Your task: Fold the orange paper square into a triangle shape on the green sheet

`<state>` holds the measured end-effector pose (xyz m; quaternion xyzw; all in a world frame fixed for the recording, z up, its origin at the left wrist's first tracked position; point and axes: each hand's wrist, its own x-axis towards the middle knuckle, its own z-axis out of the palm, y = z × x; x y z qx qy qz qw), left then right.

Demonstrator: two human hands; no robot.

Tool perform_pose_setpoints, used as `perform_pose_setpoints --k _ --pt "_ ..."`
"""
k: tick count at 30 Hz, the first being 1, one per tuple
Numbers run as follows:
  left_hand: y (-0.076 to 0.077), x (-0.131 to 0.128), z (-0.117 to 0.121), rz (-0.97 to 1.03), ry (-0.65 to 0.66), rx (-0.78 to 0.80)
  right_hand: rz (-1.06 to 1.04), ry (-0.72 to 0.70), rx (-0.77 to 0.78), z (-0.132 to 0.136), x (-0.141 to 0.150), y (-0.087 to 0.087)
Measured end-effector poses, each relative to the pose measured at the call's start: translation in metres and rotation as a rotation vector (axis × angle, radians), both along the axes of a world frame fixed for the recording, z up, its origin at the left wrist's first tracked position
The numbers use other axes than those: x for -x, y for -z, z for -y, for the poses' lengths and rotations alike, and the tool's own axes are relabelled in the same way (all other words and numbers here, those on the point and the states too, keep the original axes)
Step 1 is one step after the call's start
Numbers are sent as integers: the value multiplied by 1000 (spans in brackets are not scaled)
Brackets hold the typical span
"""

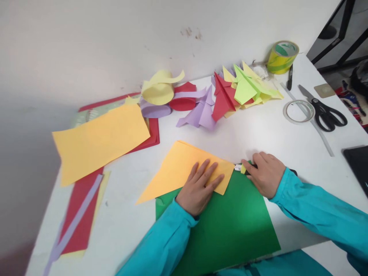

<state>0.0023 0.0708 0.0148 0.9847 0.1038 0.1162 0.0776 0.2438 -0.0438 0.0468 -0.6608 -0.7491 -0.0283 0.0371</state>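
Black tool (pixel 247 172) partly under right hand (pixel 267 174)

Two bare hands reach in from teal long sleeves. The left hand (pixel 198 191) lies palm down and flat, fingers spread and pointing up and to the right. The right hand (pixel 267 174), near it, is closed in a grip, fingers curled and knuckles up, its forearm angling in from the lower right.

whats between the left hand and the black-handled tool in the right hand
The right end of the folded orange paper, over the green sheet, in the head view.
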Motion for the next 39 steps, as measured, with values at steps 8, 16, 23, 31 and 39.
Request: perform_pose_setpoints --k 8,16,23,31,39 --pt "4 0 1 25 -9 7 -31 4 4 2 -8 1" --pt "0 0 1 5 -2 -7 -18 -7 -27 4 -9 0" --pt "-10 -10 10 83 -46 -53 -15 -32 -3 2 -7 -3" --pt "-2 -8 13 106 -165 -86 -18 12 -14 3 -1 -2" --pt "-8 -12 14 35 -162 -55 -13 19 -63 1 7 -1"
